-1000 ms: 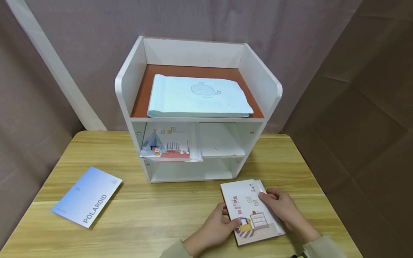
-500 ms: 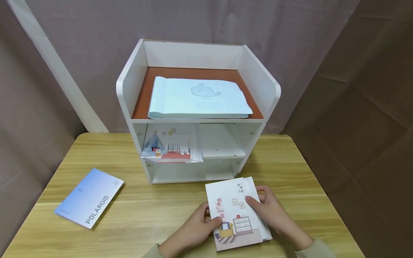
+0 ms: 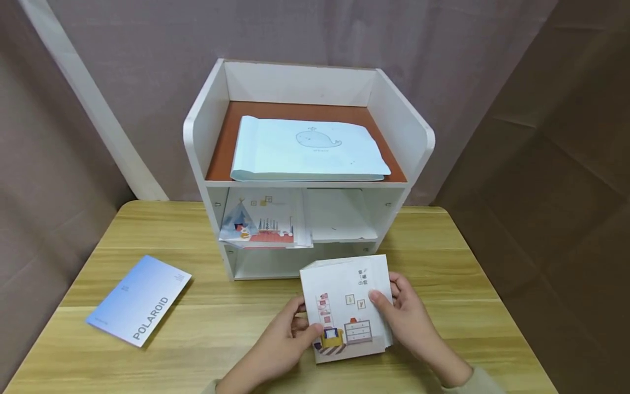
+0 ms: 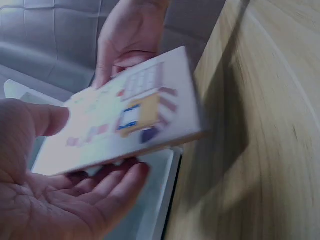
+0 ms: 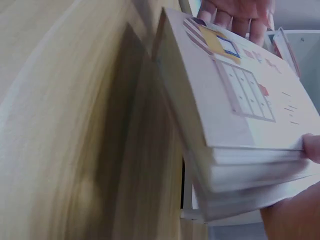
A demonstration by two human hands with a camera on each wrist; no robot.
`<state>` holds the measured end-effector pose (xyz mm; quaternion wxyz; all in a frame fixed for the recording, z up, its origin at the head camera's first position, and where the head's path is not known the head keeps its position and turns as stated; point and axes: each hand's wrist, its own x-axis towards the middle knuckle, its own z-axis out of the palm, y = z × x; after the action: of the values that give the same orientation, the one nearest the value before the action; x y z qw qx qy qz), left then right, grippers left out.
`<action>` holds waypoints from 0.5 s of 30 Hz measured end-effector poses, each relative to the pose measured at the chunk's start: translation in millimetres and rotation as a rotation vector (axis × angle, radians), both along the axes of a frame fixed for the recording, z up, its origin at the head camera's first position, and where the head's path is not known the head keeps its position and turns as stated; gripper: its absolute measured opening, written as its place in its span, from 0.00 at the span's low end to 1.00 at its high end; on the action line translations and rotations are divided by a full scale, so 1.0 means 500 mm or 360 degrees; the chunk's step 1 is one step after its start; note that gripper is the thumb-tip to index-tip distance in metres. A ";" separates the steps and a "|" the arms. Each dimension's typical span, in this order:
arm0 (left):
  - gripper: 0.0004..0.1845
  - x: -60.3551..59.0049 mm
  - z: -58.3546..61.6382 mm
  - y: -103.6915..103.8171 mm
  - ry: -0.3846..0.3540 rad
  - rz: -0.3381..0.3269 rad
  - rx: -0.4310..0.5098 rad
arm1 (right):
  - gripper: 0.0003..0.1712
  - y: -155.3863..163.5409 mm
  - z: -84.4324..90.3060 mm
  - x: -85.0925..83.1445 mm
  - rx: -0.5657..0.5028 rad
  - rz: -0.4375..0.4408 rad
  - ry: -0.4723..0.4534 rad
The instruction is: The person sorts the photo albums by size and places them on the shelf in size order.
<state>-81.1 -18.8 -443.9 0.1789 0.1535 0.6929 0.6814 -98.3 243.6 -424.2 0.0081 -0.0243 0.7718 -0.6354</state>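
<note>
Surface: a light wood-grain table (image 3: 236, 328) with rounded corners. It stands against grey-brown fabric walls, with a white upright strip (image 3: 93, 104) running down the left wall.

Container: a white three-tier desktop shelf unit (image 3: 418, 137) stands at the back centre of the table. Its top tier has a brown floor, and a pale blue envelope with a whale drawing (image 3: 310, 148) lies flat on it. The middle tier holds an illustrated booklet with a tent picture (image 3: 261, 224) on its left side, with plain white sheets (image 3: 339, 219) beside it to the right. What lies in the bottom tier cannot be told; part of its opening is hidden.

Loose item: a blue booklet printed "POLAROID" (image 3: 140, 300) lies flat on the left of the table, well apart from the hands.

Held item: a thick white stack of booklets with a furniture illustration on its cover (image 3: 346, 309) is raised off the table, tilted, just in front of the shelf unit's bottom tier. The left hand (image 3: 285, 342) grips its left edge, thumb on the cover and fingers underneath. The right hand (image 3: 408, 317) grips its right edge, thumb on the cover and fingers wrapped behind. The right wrist view shows several layers at the stack's edge (image 5: 250, 165).
</note>
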 end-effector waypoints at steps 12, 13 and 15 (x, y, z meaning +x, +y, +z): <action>0.39 -0.008 -0.015 0.019 0.0230 0.0212 0.0189 | 0.22 -0.037 0.032 -0.015 -0.0152 -0.0091 0.0200; 0.38 -0.007 -0.016 0.019 0.0221 0.0222 0.0184 | 0.22 -0.041 0.037 -0.017 -0.0174 -0.0093 0.0199; 0.38 -0.007 -0.016 0.021 0.0206 0.0243 0.0193 | 0.21 -0.050 0.044 -0.023 -0.0224 -0.0096 0.0197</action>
<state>-84.4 -8.5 -451.8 0.0717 0.1546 0.6701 0.7224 -109.9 218.6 -402.2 -0.0604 -0.0407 0.7247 -0.6852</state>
